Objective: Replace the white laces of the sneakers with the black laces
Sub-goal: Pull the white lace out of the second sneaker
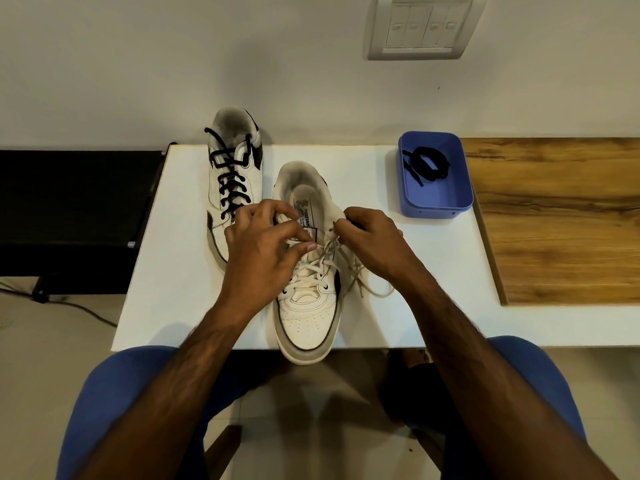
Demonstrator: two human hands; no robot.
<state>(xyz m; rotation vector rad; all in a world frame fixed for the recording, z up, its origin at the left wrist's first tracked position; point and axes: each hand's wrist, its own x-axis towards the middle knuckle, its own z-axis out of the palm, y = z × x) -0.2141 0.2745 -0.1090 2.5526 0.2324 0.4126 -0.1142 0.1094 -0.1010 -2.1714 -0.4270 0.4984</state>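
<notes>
Two white sneakers stand on the white table (180,271). The left sneaker (232,174), farther back, is laced with a black lace (229,174). The right sneaker (306,306) lies toe toward me, its toe past the table's front edge, and still carries a white lace (313,271), loosened at the top. My left hand (263,244) pinches the white lace over the tongue. My right hand (369,237) pinches the lace at the shoe's upper right eyelets. Loose white lace ends trail to the right of the shoe (367,289).
A blue plastic box (436,199) at the table's back right holds a coiled black lace (431,164). A wooden board (561,216) adjoins the table on the right. A black surface (69,216) lies to the left. A switch panel (424,26) is on the wall.
</notes>
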